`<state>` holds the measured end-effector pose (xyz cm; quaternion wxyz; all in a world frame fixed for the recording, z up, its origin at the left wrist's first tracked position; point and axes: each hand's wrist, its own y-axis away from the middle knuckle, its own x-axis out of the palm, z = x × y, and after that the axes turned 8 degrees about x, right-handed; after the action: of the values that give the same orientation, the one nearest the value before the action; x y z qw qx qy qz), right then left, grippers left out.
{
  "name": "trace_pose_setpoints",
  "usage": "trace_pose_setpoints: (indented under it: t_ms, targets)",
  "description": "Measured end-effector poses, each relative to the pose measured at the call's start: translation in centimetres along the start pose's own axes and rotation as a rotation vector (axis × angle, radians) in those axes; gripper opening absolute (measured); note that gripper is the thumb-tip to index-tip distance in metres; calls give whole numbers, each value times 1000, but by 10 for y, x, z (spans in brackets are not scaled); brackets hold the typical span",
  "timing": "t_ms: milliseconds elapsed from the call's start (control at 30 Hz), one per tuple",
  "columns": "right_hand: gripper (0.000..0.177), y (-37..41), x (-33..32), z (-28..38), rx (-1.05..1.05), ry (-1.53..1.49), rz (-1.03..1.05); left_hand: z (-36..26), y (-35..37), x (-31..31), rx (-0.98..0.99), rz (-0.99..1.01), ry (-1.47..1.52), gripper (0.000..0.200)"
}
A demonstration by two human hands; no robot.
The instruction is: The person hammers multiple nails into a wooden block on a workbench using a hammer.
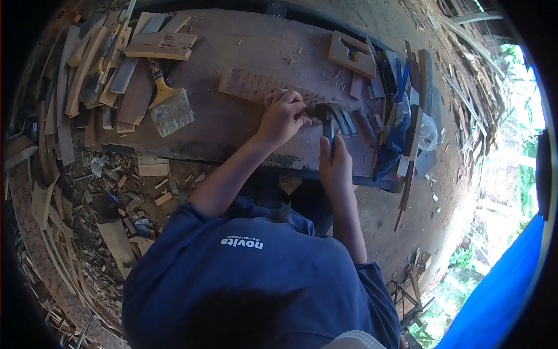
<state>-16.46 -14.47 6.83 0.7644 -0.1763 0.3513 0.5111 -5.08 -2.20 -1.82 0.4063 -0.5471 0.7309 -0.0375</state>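
My right hand (336,164) is wrapped round the handle of a claw hammer (329,116). The hammer's dark head is just right of my left hand (282,115), close to its fingertips. Those fingers are closed in a pinch over a wooden board (244,85); whatever they pinch is too small or too hidden to make out. Rows of small dark marks, holes or nails, cover the board, which lies flat on the workbench (221,46). My left hand and the hammer cover part of the board's right end.
A wide paintbrush (170,107) lies on the bench's left side, near stacked wood offcuts (160,46). At the back right is a wooden block with a cut-out (352,54). Tools, wood strips and a blue cloth (388,157) crowd the right edge. Scraps (133,198) litter the ground.
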Motion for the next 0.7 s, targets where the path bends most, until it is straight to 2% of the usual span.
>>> trace_pose_setpoints:
  t_ms: [133,200,300,367,533,633,700]
  targets:
    - [27,-3,-8,5,74,-90,24,1,0,-2,11,20,24,22]
    - [27,1,-11,12,119,-174,-35,0,0,0,27,-12,13,22]
    - [28,1,4,-1,28,-91,-83,1,0,-1,22,12,18,23]
    - [29,-2,2,-9,33,-54,-5,1,0,-1,13,21,11,23]
    - [25,-2,-10,-4,128,-127,-13,-1,-1,1,24,10,-15,25]
    - [27,1,-5,-9,117,-246,-61,-1,-2,0,35,-5,-33,27]
    - [27,0,4,-13,63,-208,-70,1,-1,0,36,13,-17,29]
